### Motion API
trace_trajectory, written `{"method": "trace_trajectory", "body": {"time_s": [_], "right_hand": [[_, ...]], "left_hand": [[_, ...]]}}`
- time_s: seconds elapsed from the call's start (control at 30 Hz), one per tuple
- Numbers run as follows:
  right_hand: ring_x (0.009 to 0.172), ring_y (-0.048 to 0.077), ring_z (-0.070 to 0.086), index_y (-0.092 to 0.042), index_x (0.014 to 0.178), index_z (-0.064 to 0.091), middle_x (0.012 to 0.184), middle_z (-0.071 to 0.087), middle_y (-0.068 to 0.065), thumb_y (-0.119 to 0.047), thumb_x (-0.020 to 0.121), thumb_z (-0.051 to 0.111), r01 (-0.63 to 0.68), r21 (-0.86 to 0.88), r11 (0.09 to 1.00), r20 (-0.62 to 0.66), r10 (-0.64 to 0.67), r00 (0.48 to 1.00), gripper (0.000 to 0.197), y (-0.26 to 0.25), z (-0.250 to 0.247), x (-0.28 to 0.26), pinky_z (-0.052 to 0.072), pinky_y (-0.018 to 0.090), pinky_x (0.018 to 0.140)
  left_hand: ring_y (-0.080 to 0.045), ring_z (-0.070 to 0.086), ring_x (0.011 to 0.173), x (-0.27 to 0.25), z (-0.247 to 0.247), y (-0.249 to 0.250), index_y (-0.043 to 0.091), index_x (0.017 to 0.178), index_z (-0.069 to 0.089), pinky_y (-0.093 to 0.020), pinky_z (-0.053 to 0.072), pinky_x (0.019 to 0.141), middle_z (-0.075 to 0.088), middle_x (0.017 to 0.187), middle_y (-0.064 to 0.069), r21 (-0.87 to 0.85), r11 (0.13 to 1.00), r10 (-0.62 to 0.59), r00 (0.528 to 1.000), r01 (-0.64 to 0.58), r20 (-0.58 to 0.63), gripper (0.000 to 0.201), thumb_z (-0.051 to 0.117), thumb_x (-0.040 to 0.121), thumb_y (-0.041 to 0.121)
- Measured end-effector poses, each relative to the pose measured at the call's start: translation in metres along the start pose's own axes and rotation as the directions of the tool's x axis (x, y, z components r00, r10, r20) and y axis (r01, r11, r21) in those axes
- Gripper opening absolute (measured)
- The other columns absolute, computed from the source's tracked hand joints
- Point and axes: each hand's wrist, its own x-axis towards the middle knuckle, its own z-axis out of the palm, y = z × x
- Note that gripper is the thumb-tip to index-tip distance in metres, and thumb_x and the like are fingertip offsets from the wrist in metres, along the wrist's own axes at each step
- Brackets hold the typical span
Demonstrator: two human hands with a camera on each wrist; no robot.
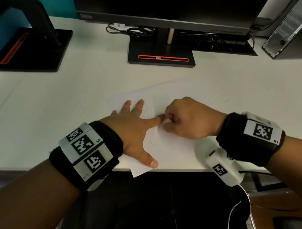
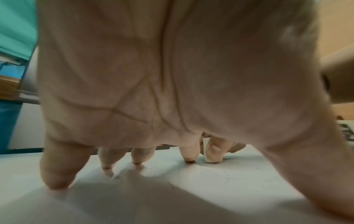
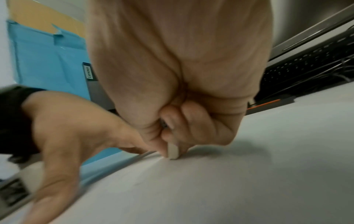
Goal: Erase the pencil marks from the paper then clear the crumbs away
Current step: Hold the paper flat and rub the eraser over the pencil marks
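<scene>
White paper (image 1: 170, 149) lies near the front edge of the desk (image 1: 52, 106), one corner overhanging. The left hand (image 1: 133, 133) is spread flat on it, fingers straight, likely pinning the sheet against the rubbing. The right hand (image 1: 188, 119) is curled, pinching a pale eraser (image 3: 173, 151) whose tip touches the paper beside the left forefinger.

**Matt paper, matt counter**

The paper (image 1: 170, 149) is thin and white — smooth, faintly creased. The counter (image 1: 70, 96) looks smooth and matt (likely laminate). The eraser (image 3: 173, 151) is dull white rubber; the monitor base (image 1: 161, 57) is matt black plastic.
</scene>
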Motion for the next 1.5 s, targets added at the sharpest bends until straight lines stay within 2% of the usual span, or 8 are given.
{"method": "trace_trajectory", "body": {"time_s": [0.2, 0.47, 0.67, 0.9, 1.1, 1.37, 1.43, 1.5], "right_hand": [[0.053, 0.008, 0.051, -0.009, 0.066, 0.056, 0.052, 0.05, -0.005, -0.018, 0.09, 0.064, 0.129, 0.118, 0.985, 0.126, -0.144, 0.981, 0.027, -0.03, 0.018, -0.023, 0.041, 0.018, 0.053], [0.058, 0.017, 0.05, -0.002, 0.074, 0.062, 0.073, 0.066, 0.014, -0.028, 0.09, 0.062, -0.114, 0.044, 0.993, 0.009, 0.114, 0.993, 0.031, 0.023, -0.006, -0.013, 0.04, 0.027, 0.054], [0.05, 0.012, 0.045, -0.005, 0.068, 0.057, 0.059, 0.058, 0.008, -0.025, 0.089, 0.063, 0.062, 0.039, 0.997, 0.105, -0.066, 0.992, 0.029, -0.008, 0.012, -0.029, 0.038, 0.022, 0.052], [0.058, 0.019, 0.052, -0.004, 0.073, 0.061, 0.069, 0.065, 0.011, -0.029, 0.089, 0.062, -0.105, 0.03, 0.994, 0.052, 0.103, 0.993, 0.03, 0.023, -0.007, -0.027, 0.045, 0.033, 0.056], [0.054, 0.015, 0.048, -0.007, 0.07, 0.058, 0.06, 0.059, 0.004, -0.027, 0.089, 0.063, 0.028, 0.045, 0.999, 0.136, -0.034, 0.99, 0.028, -0.002, 0.009, -0.042, 0.041, 0.023, 0.055], [0.054, 0.01, 0.052, -0.013, 0.073, 0.06, 0.06, 0.059, -0.005, -0.027, 0.094, 0.062, -0.176, 0.106, 0.979, 0.002, 0.177, 0.984, 0.026, 0.027, -0.015, -0.034, 0.04, 0.023, 0.054], [0.059, 0.014, 0.062, -0.008, 0.079, 0.061, 0.068, 0.07, 0.003, -0.023, 0.098, 0.061, -0.198, 0.412, 0.89, 0.07, 0.185, 0.98, 0.024, 0.014, -0.016, -0.038, 0.051, 0.028, 0.059], [0.073, 0.026, 0.07, -0.006, 0.084, 0.06, 0.085, 0.075, 0.017, -0.015, 0.099, 0.061, -0.266, 0.794, 0.547, 0.238, 0.124, 0.963, 0.018, -0.008, -0.009, -0.045, 0.058, 0.032, 0.066]], "left_hand": [[-0.036, -0.033, 0.146, -0.001, 0.0, 0.0, 0.059, 0.146, -0.021, -0.06, -0.001, 0.121, -0.038, 0.159, -0.006, 0.011, 1.0, 0.008, 1.0, -0.008, 0.002, 0.127, 0.071, 0.062, 0.082], [-0.035, -0.035, 0.145, -0.001, -0.002, 0.002, 0.059, 0.145, -0.025, -0.059, -0.004, 0.12, -0.041, 0.157, -0.005, 0.018, 1.0, -0.012, 1.0, 0.012, 0.008, 0.129, 0.069, 0.061, 0.084], [-0.036, -0.032, 0.146, 0.0, 0.0, 0.001, 0.06, 0.144, -0.026, -0.06, -0.002, 0.12, -0.039, 0.158, -0.006, 0.034, 0.999, -0.006, 1.0, 0.006, 0.0, 0.13, 0.07, 0.06, 0.084], [-0.034, -0.035, 0.145, -0.001, -0.001, 0.001, 0.059, 0.144, -0.026, -0.059, -0.003, 0.121, -0.041, 0.157, -0.005, 0.03, 0.999, -0.013, 1.0, 0.012, 0.014, 0.129, 0.07, 0.061, 0.084], [-0.035, -0.034, 0.145, -0.003, -0.003, 0.004, 0.059, 0.145, -0.026, -0.06, -0.002, 0.121, -0.041, 0.157, -0.006, 0.039, 0.999, -0.02, 0.999, 0.02, 0.025, 0.129, 0.071, 0.062, 0.082], [-0.032, -0.031, 0.147, -0.006, 0.002, -0.001, 0.046, 0.151, -0.026, -0.055, 0.0, 0.121, -0.037, 0.16, -0.004, -0.002, 1.0, -0.013, 0.999, 0.013, -0.045, 0.137, 0.07, 0.06, 0.084], [-0.034, -0.032, 0.147, -0.008, 0.005, -0.002, 0.04, 0.154, -0.022, -0.053, 0.006, 0.121, -0.037, 0.16, -0.006, -0.023, 0.999, -0.03, 0.998, 0.029, -0.061, 0.138, 0.07, 0.06, 0.084], [-0.038, -0.032, 0.146, -0.01, 0.007, -0.003, 0.038, 0.155, -0.019, -0.053, 0.011, 0.121, -0.035, 0.16, -0.006, -0.024, 0.999, -0.029, 0.997, 0.027, -0.068, 0.138, 0.069, 0.06, 0.086]]}}
